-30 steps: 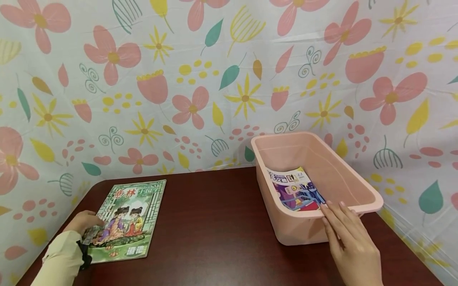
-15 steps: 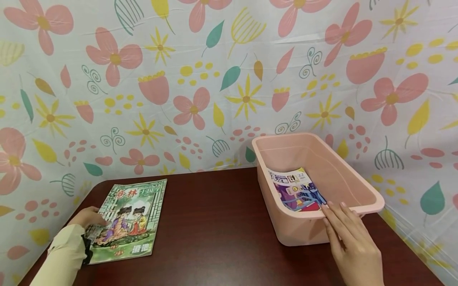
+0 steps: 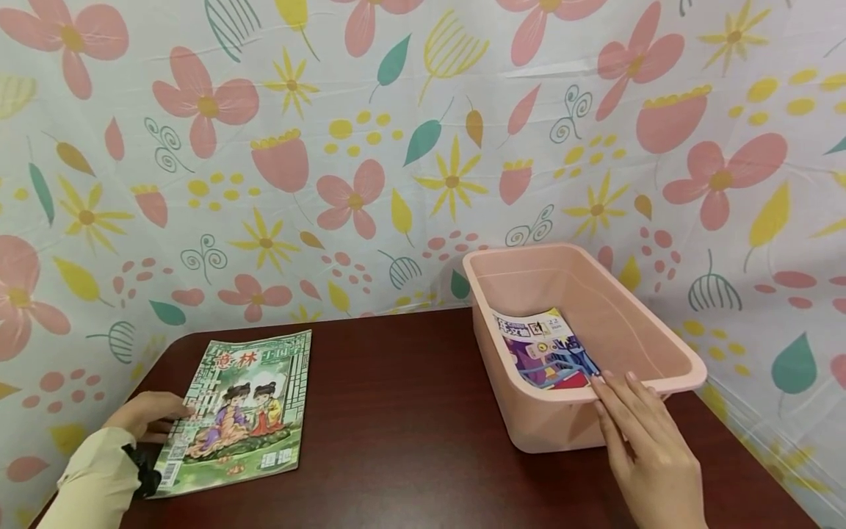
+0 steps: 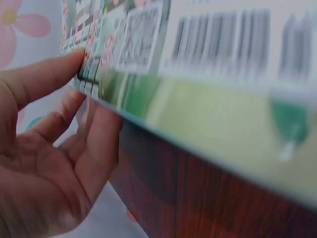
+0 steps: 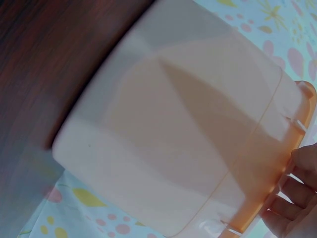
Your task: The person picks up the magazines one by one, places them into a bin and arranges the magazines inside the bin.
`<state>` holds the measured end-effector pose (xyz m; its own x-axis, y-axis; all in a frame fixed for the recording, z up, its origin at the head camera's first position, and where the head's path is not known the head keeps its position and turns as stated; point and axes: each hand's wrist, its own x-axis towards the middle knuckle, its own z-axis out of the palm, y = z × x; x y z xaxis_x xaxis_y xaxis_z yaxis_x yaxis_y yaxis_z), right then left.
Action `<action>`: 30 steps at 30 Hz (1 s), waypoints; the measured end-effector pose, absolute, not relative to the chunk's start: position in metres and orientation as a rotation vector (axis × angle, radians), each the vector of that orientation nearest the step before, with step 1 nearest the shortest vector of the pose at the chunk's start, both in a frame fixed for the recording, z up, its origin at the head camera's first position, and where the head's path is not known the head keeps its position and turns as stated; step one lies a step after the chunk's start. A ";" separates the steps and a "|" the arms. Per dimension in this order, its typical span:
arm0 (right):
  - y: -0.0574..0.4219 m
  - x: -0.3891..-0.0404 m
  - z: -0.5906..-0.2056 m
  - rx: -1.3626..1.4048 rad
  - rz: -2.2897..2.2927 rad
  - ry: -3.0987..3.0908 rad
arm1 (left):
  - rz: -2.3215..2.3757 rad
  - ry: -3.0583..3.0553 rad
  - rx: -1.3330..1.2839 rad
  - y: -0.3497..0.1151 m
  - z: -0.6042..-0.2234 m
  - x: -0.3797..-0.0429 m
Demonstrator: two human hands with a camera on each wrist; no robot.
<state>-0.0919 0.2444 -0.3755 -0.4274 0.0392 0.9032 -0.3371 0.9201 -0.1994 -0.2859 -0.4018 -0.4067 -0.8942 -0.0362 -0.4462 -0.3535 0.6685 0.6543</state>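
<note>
A green magazine [image 3: 247, 411] with two cartoon figures on its cover lies at the left of the table. My left hand [image 3: 148, 415] pinches its left edge. In the left wrist view, the thumb of the left hand [image 4: 54, 144] is on the cover and the other fingers are underneath, with that edge raised above the wood. At the right stands a pink plastic bin [image 3: 555, 419]. My right hand [image 3: 651, 448] holds its near rim, fingertips over the lip and thumb against the outside; the right wrist view shows fingers [image 5: 297, 191] along this rim.
Inside the bin, a purple and blue magazine [image 3: 545, 349] leans by the left wall. Both rest on a dark reddish-brown table [image 3: 396, 411]. A white cloth with a flower print [image 3: 396, 95] hangs behind the table and along its right side.
The green magazine has shifted slightly right and its barcode corner now shows. The left hand has slid back toward its left edge. The right hand and bin stay where they were.
</note>
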 end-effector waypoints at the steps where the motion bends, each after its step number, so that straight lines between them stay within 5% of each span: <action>1: 0.244 -0.092 -0.375 0.212 0.426 -1.980 | 1.102 2.480 -0.291 -0.401 -0.407 -0.285; 30: 0.243 -0.093 -0.374 0.219 0.427 -1.962 | 1.968 1.985 0.116 -0.381 -0.428 -0.268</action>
<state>-0.0926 0.2427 -0.3738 -0.4170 0.0398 0.9080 -0.3415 0.9190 -0.1971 -0.2682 -0.3809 -0.4283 -0.9382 0.2942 -0.1825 -0.1800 0.0360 0.9830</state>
